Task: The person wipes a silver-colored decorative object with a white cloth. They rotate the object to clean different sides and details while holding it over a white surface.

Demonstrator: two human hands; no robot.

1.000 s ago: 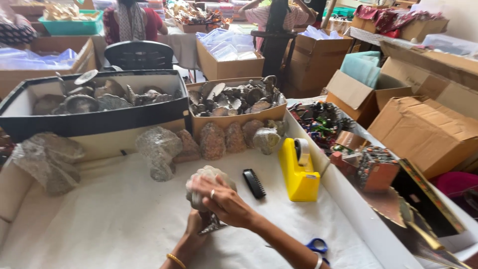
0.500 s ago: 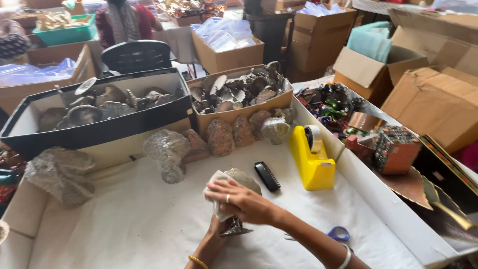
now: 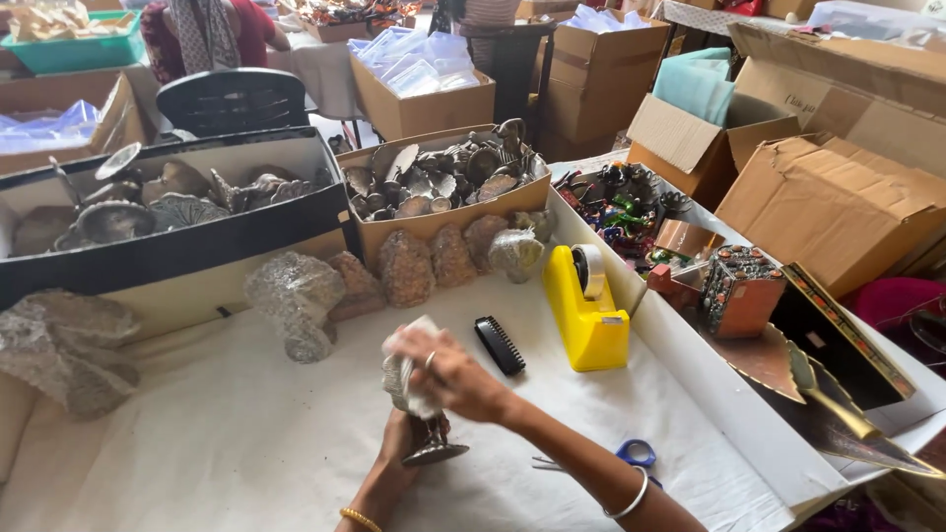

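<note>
Head view: right hand (image 3: 448, 374) presses white wrap (image 3: 409, 369) around a small metal stand (image 3: 431, 448) on the table (image 3: 148, 463), left hand (image 3: 404, 438) pinching its stem. Looks stiff, top-heavy, slick; the stem's probably the safest grab.

Right hand (image 3: 455, 372) has shifted its white cloth (image 3: 409, 369) lower around the metal stand (image 3: 431, 445), toward the table's near edge.

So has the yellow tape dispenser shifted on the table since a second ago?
No. The yellow tape dispenser remains beside the black comb, against the white tray wall; only the camera moved.
</note>
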